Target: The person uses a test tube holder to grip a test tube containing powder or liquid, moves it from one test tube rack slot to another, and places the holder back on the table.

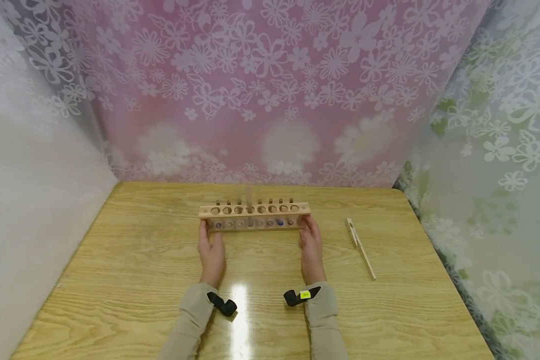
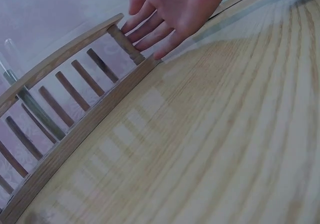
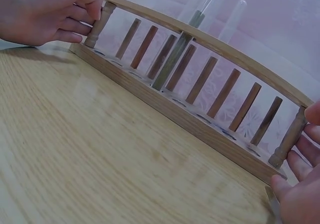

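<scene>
A wooden test tube rack (image 1: 254,210) stands on the table between the hands, one row of round holes along its top rail. Beside its left end, my left hand (image 1: 212,252) has loosely bent fingers against the end post. My right hand (image 1: 313,247) is at the opposite end; in the left wrist view its straight, spread fingers (image 2: 150,32) touch the post. Near the middle, a greenish tube-like piece (image 3: 171,64) stands through the rack. Clear glass tubes (image 3: 233,20) rise behind the top rail, and a row of wooden pegs (image 3: 223,93) stands along the back.
A wooden test tube clamp (image 1: 361,248) lies to the right of the rack. The wood-grain table (image 1: 130,280) meets a pink floral curtain (image 1: 252,100) at the back, with pale curtains on both sides.
</scene>
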`<state>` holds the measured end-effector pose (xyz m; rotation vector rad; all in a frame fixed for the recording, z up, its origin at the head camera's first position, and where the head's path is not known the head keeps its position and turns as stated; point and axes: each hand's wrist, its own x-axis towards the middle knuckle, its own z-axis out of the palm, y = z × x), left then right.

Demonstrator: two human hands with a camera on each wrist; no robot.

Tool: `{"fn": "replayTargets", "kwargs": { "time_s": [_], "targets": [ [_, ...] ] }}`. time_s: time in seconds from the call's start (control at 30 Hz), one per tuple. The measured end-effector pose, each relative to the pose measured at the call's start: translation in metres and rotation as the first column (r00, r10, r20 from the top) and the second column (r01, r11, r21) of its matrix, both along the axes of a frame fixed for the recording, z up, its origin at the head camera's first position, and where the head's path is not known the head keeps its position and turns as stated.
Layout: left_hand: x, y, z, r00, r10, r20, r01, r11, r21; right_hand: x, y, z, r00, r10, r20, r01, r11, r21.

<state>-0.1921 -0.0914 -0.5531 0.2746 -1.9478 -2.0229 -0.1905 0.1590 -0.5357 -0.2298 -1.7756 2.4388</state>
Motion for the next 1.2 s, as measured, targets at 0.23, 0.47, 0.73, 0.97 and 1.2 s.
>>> {"fn": "replayTargets", "kwargs": {
  "time_s": [0.23,0.47,0.73,0.97,1.2],
  "targets": [
    [0.004,0.003,0.003,1.0,-0.03,-0.002,0.03,0.999,-0.041,0.002,0.004,-0.008,0.999,-0.016,-0.03,0.016,1.0,-0.003],
    [0.01,0.003,0.008,0.998,-0.043,-0.044,0.038,0.993,-0.11,0.002,0.005,-0.016,0.997,-0.01,-0.075,0.01,1.0,-0.009],
    [0.019,0.002,0.029,0.991,-0.113,-0.071,0.103,0.986,-0.128,0.004,0.008,-0.019,0.998,0.022,-0.057,-0.02,0.999,0.049],
    [0.013,-0.005,0.029,0.985,-0.17,-0.041,0.162,0.975,-0.155,0.002,0.014,-0.019,0.994,0.06,-0.089,-0.058,0.998,0.019],
    [0.0,-0.012,0.004,0.982,-0.185,-0.027,0.181,0.976,-0.121,0.0,0.016,-0.016,0.991,0.078,-0.109,-0.081,0.996,-0.026]
  ]
}}
